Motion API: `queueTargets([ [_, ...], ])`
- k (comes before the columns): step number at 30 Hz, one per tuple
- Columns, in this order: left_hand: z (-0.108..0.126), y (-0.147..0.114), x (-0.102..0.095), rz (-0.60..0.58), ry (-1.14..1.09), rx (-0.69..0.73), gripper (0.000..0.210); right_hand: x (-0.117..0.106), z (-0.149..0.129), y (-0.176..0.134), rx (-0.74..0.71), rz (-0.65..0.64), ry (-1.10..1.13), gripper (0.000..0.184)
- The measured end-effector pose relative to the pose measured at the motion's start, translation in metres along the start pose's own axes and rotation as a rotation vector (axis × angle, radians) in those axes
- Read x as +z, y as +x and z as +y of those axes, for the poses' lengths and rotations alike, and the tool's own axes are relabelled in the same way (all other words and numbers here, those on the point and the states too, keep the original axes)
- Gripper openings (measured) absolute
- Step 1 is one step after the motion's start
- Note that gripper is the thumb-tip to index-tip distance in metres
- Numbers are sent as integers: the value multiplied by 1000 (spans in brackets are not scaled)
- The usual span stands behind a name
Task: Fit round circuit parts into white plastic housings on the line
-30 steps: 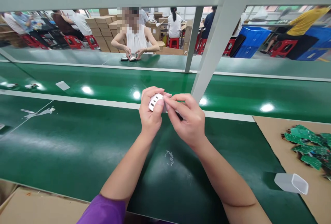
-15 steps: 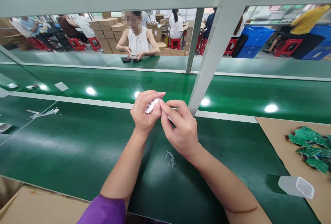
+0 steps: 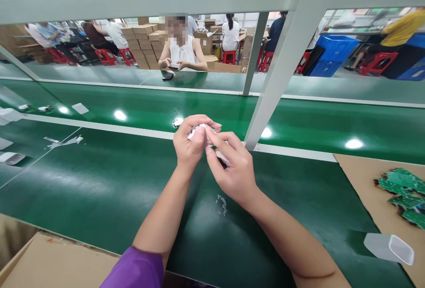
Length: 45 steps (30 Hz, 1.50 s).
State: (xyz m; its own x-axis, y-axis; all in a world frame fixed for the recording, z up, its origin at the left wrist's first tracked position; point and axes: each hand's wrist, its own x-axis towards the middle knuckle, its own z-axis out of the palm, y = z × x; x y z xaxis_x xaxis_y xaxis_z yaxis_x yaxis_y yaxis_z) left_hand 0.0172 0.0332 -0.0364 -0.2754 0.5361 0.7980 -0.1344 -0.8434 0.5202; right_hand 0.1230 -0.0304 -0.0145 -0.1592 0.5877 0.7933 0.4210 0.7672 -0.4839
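Note:
A white plastic piece with dark slots point(image 3: 195, 132) is held up over the green bench between my two hands. My left hand point(image 3: 186, 146) is closed around its far left side, thumb pressed on top. My right hand point(image 3: 236, 168) pinches the near right side with thumb and index finger; a pale edge and a dark part show under its fingers. Most of the piece is hidden by my fingers. Below my hands, a small scatter of tiny whitish bits point(image 3: 223, 205) lies on the bench.
Green circuit boards point(image 3: 403, 186) are heaped on cardboard point(image 3: 361, 190) at right, near a tipped translucent cup point(image 3: 388, 248). A white frame post point(image 3: 275, 71) rises beyond my right hand. White parts point(image 3: 13, 158) lie at left. Across the green belt point(image 3: 139, 102) sits a person point(image 3: 182, 53).
My view has shifted slightly. My right index finger has moved further over the white piece, and more of its near edge shows. The person opposite has raised a dark handheld object.

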Motion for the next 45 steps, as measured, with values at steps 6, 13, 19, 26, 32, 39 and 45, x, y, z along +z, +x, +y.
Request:
queueTargets([
  [6, 0, -1, 3, 20, -191, -255, 20, -14, 1, 9, 151, -126, 153, 33],
  [13, -1, -1, 11, 63, -270, -413, 28, -32, 7, 25, 433, -78, 549, 19],
  [19, -1, -6, 17, -34, -315, -533, 25, -34, 23, 30, 337, 136, 488, 18],
  [26, -2, -11, 22, -123, -282, -501, 27, -28, 25, 26, 120, 228, 182, 15],
  [32, -2, -12, 24, -205, -265, -483, 31, -27, 27, 24, 119, 208, 152, 12],
  [39, -2, -14, 26, -243, -274, -522, 35, -26, 30, 22, 110, 202, 149, 12],
  [45, -2, -17, 26, -269, -313, -574, 34, -25, 33, 21, 136, 209, 140, 12],
])
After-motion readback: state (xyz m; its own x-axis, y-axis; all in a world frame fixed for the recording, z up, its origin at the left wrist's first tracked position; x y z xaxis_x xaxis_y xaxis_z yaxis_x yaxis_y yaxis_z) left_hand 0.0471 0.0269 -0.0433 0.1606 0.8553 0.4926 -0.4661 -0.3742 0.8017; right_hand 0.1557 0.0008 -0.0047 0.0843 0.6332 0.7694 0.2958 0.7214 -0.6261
